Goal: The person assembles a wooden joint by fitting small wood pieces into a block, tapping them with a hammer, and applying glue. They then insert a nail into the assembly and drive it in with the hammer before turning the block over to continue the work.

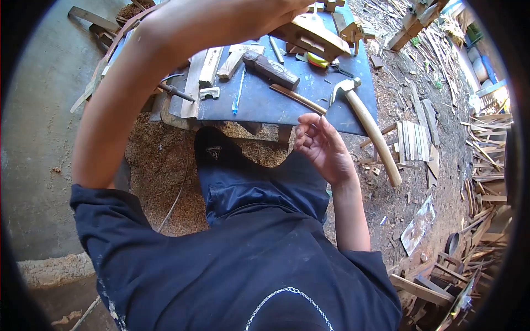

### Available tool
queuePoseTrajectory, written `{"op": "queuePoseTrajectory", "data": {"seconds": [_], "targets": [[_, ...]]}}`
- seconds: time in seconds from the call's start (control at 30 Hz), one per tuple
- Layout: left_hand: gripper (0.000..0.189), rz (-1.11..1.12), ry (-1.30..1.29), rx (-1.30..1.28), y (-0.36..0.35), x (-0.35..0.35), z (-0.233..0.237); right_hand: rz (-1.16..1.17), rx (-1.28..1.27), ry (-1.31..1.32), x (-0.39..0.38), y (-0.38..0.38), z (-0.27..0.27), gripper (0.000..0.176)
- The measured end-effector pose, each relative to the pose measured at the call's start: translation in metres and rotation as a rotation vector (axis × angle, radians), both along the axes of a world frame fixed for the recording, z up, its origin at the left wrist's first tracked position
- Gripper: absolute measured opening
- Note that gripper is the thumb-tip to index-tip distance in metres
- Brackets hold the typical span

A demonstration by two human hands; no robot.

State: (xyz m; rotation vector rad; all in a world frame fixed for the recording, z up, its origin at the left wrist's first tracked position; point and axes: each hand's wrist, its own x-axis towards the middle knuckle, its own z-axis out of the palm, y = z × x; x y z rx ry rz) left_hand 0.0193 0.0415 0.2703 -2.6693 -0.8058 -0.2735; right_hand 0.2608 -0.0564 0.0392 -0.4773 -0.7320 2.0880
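Observation:
My left hand point(276, 12) reaches over the far side of the blue-topped table point(259, 107), beside a wooden piece with slots cut in it point(314, 39). The upper frame edge cuts off its fingers, so its grip is hidden. Above the table's near edge, my right hand point(324, 144) has thumb and fingertips brought together in a pinch. A tiny dark tip shows at the fingertips, too small to name. Right of this hand lies a claw hammer point(367, 118), its head on the table and its wooden handle jutting past the edge.
On the table lie a dark wood block point(270, 70), a wooden stick point(298, 100), a pen point(239, 92), pale wood offcuts point(210, 67) and a yellow-green round item point(317, 60). A dark rod point(176, 92) points in from the left. Scrap wood point(491, 182) is piled at right.

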Motion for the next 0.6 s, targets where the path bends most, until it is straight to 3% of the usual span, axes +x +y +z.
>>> {"op": "queuePoseTrajectory", "data": {"seconds": [0.07,0.13,0.23,0.27,0.37,0.57,0.6], "targets": [[0.019,0.126,0.278,-0.236,-0.008,0.012,0.025,-0.011,0.007,0.001,0.001,-0.001,-0.002,0.050],[0.022,0.199,0.293,-0.419,0.012,0.005,0.009,-0.018,0.017,0.024,0.002,-0.003,-0.004,0.048],[0.029,0.201,0.306,-0.469,0.020,0.001,0.002,-0.022,-0.013,0.005,0.004,-0.004,-0.005,0.045],[0.040,0.223,0.296,-0.490,0.024,-0.002,-0.002,-0.018,-0.020,0.009,0.004,-0.004,-0.006,0.045],[0.041,0.290,0.257,-0.648,0.015,0.004,0.015,-0.018,-0.029,0.020,0.007,-0.005,-0.006,0.045],[0.042,0.360,0.063,-0.597,0.035,-0.007,0.005,-0.018,-0.010,0.043,0.011,-0.005,-0.009,0.040],[0.043,0.310,0.138,-0.532,0.043,-0.009,0.008,-0.023,-0.014,0.046,0.012,-0.005,-0.008,0.038]]}}
